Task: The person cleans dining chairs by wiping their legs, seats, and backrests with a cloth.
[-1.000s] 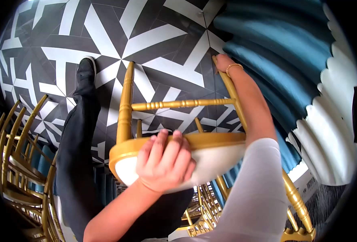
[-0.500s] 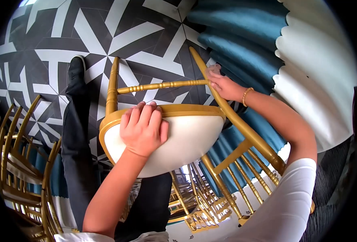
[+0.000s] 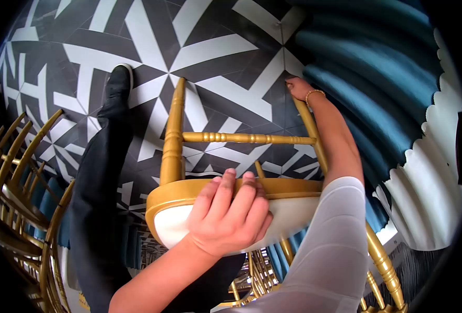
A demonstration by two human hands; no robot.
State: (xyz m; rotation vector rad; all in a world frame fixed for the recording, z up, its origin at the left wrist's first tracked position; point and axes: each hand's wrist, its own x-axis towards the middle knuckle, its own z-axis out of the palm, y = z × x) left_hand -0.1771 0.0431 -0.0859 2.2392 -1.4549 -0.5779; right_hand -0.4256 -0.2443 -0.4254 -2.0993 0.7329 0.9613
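Right hand (image 3: 300,87) has slid along the leg (image 3: 307,122) to its tip, grip wrapped there; left hand (image 3: 230,219) holds the tilted chair (image 3: 288,189), seat (image 3: 291,213) under its palm (fingers (image 3: 244,195) curled over the gold rim (image 3: 174,195)).

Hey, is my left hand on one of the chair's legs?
No, the left hand grips the front edge of the white chair seat.

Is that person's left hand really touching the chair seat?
Touching. The head view shows it plainly: the left hand lies on the white chair seat, fingers bent over its golden rim.
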